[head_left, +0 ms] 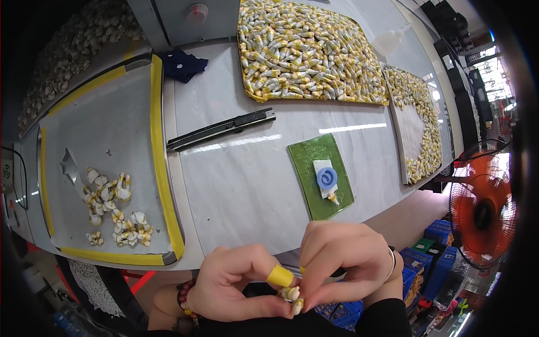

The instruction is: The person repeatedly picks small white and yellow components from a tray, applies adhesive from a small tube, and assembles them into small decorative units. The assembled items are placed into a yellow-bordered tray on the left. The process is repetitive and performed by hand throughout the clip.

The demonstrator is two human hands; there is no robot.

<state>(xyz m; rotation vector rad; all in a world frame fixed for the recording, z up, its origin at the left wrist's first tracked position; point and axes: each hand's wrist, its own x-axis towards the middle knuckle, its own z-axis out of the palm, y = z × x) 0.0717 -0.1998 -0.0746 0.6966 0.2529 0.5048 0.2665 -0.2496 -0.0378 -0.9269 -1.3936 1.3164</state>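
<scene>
Both hands near edge: my left hand [236, 283] and right hand [342, 261] pinch small white-and-yellow tubes [293, 297] together; green mat [320, 175] farther off.

This is a small factory packing bench: heaps of tiny yellow-capped tubes [306, 50] cover a long worktable [236, 185], with stacked blue crates [435, 264] and an orange floor fan [483, 208] alongside.

Your frame is evenly and brightly lit from overhead, with streaks of glare across the white table [252, 185] at centre and blown-out daylight at the window [497, 76] on the right edge. Fisheye distortion bends your table edges toward the rim, and dark vignetting fills the corners. Your hands at the lower centre are slightly soft; shadows are faint.
</scene>
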